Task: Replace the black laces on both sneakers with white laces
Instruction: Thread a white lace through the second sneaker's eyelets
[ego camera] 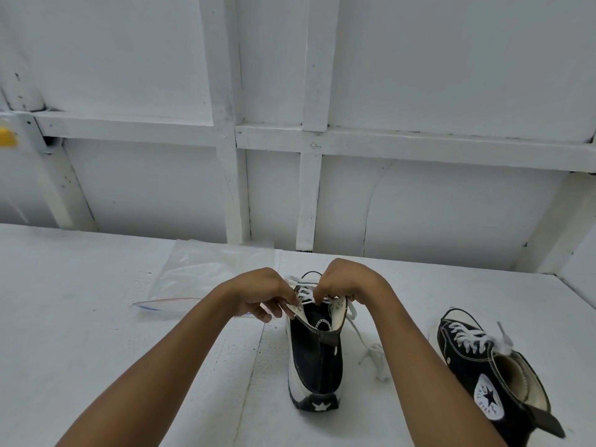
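A black high-top sneaker point(317, 362) stands on the white table with its heel toward me. White lace point(304, 291) crosses its upper eyelets, and a loose white end point(372, 351) trails off to its right. My left hand point(269, 293) pinches the left eyelet flap near the top. My right hand point(343, 282) pinches the lace at the tongue, fingers curled over the collar. A second black high-top point(490, 372) lies tilted at the right, laced in white. No black laces are in view.
A clear zip bag point(206, 279) lies flat on the table point(80, 317) behind my left hand. A white panelled wall point(290, 140) with beams rises at the table's far edge. A yellow object point(6, 137) shows at the left border.
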The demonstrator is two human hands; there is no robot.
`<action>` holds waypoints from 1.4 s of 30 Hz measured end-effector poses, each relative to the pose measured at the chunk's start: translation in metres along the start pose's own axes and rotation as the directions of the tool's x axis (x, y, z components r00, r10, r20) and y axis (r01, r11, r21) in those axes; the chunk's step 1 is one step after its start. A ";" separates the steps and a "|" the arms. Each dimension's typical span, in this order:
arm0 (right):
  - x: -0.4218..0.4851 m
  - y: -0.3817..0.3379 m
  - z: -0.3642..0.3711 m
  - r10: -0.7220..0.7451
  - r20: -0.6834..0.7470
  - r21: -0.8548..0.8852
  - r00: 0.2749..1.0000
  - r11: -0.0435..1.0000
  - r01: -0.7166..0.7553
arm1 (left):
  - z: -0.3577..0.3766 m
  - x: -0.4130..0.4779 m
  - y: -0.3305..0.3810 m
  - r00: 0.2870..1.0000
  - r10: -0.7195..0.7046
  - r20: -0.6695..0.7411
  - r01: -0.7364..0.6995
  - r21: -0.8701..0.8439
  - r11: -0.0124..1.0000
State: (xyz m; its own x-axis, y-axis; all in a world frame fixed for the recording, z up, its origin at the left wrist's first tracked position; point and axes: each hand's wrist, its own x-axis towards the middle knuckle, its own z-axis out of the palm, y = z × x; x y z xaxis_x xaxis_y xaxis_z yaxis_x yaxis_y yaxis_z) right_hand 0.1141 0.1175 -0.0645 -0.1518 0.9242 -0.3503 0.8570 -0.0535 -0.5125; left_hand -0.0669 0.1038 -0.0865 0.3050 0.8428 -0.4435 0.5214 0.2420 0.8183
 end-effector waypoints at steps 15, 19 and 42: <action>0.001 -0.003 0.004 -0.003 -0.005 -0.047 1.000 0.999 0.002 | 0.003 0.000 -0.001 1.000 -0.003 -0.031 0.003 -0.029 1.000; 0.001 -0.007 0.005 -0.007 0.000 -0.058 1.000 0.998 0.007 | 0.002 0.002 -0.003 1.000 0.007 -0.019 -0.008 -0.024 1.000; -0.002 0.016 -0.015 -0.127 -0.270 0.453 0.954 0.858 0.242 | -0.029 -0.011 -0.002 0.977 0.173 -0.128 -0.209 -0.370 0.905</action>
State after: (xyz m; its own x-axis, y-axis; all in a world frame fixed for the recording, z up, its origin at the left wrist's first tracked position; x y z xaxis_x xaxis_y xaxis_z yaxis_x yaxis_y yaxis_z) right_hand 0.1353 0.1205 -0.0601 -0.1203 0.9911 -0.0574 0.4759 0.0068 -0.8795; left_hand -0.0945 0.1084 -0.0724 0.2854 0.9266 -0.2449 0.1130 0.2212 0.9687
